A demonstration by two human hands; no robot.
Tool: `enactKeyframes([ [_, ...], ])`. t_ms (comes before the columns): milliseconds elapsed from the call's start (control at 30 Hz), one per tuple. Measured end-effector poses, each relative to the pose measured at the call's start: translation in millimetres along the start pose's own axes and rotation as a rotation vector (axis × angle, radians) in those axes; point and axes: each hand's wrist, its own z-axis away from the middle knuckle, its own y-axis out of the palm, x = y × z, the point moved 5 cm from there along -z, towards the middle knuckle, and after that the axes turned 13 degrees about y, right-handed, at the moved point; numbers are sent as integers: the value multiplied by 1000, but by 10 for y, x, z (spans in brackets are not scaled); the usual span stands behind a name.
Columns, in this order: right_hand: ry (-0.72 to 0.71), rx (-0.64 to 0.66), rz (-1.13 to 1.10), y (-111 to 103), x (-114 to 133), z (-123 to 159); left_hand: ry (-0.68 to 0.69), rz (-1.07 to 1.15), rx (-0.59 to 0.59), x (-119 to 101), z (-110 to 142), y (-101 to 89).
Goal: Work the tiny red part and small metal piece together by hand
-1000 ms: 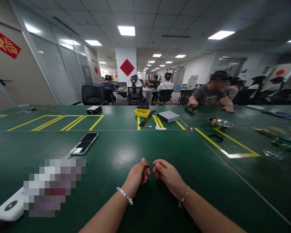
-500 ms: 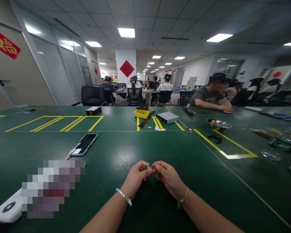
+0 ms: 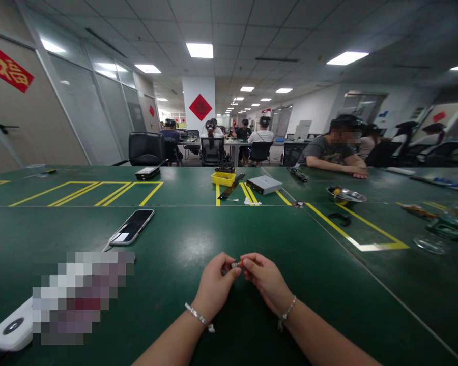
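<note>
My left hand (image 3: 217, 280) and my right hand (image 3: 266, 277) meet over the near middle of the green table. Thumb and fingers of the left are pinched on a small silvery piece (image 3: 235, 264), too small to identify. The right hand's fingertips are pinched at the piece's other end, where a spot of orange-red shows. Both hands are held just above the tabletop, palms turned inward. A phone (image 3: 133, 227) lies to the left, beyond my left hand.
A white device (image 3: 13, 325), partly blurred out, lies at the near left. Farther back are a yellow tray (image 3: 223, 178), a grey box (image 3: 264, 185), a metal bowl (image 3: 351, 195) and a black curved piece (image 3: 339, 219). Across the table, a person (image 3: 328, 147) rests both arms on it.
My left hand has turned slightly, its thumb lower and a little apart from the piece. More of the silvery piece shows between the hands. The right hand has hardly moved.
</note>
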Motion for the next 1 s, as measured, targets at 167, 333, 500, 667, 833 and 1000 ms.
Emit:
enactKeyframes([
  [167,-44,-46,47,12,-27,-6,154,-273,54,-140,35,9],
  [333,-93,-87,90,28,-26,34,206,-387,67,-196,50,32],
  [500,-120,-110,110,66,-46,94,192,-441,22,-181,47,19],
  [667,-126,-130,154,107,-26,146,206,-446,18,-197,45,2],
  [833,-132,-102,210,131,-5,184,221,-477,28,-215,60,-37],
  [1000,-89,-69,172,115,-35,180,259,-519,51,-239,74,-38],
])
